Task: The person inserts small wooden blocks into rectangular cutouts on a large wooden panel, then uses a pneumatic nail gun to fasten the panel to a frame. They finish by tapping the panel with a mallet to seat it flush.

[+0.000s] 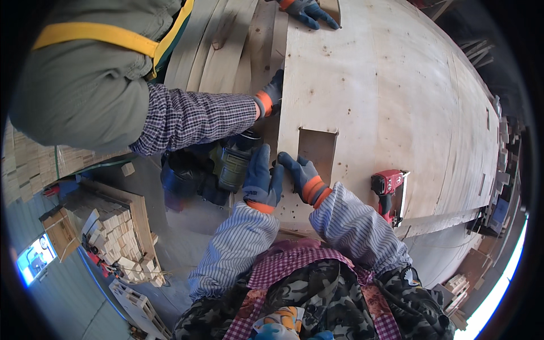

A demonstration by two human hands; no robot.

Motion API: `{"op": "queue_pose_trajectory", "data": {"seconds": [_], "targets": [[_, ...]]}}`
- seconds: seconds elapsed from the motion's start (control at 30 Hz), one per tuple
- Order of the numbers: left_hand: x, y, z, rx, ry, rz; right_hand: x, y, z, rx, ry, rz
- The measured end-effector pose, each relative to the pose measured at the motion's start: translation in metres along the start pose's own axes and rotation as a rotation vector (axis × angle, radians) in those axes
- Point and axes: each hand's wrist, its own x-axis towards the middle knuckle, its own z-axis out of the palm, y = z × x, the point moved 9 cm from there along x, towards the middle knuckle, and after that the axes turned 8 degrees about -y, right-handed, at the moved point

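A large pale plywood panel (385, 102) lies in front of me, with a rectangular cutout (317, 148) near its left edge. My right hand (306, 174), in a blue glove with an orange cuff, rests on the strip between the cutout and that edge, fingers apart. Just off the edge is my left hand (263, 180), gloved alike, its fingers stretched upward; I see nothing in it. Across from me, a co-worker's gloved hand (272, 93) is at the panel's left edge, partly hidden. The co-worker's other hand (310, 12) lies by a second cutout at the top.
A red and black nail gun (388, 192) lies on the panel to my right. Long boards (215, 45) lie beyond the panel's left edge. The co-worker's checked sleeve (198, 116) reaches in from the left. Stacked wood blocks (127, 243) stand at the lower left.
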Motion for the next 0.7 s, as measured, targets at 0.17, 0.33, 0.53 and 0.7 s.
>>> {"op": "queue_pose_trajectory", "data": {"seconds": [0.17,0.33,0.53,0.7], "targets": [[-0.045,-0.029,0.005,-0.135,-0.057,-0.132,-0.001,-0.002,0.004,0.026,-0.037,-0.010],[-0.068,-0.030,0.018,-0.173,-0.043,-0.100,0.001,-0.002,0.013,0.052,-0.086,-0.034],[-0.073,-0.044,0.040,-0.321,-0.037,-0.173,0.002,0.001,0.012,0.025,-0.036,-0.061],[-0.067,-0.055,0.048,-0.375,-0.093,-0.152,0.005,0.002,0.011,0.023,-0.021,-0.077]]}}
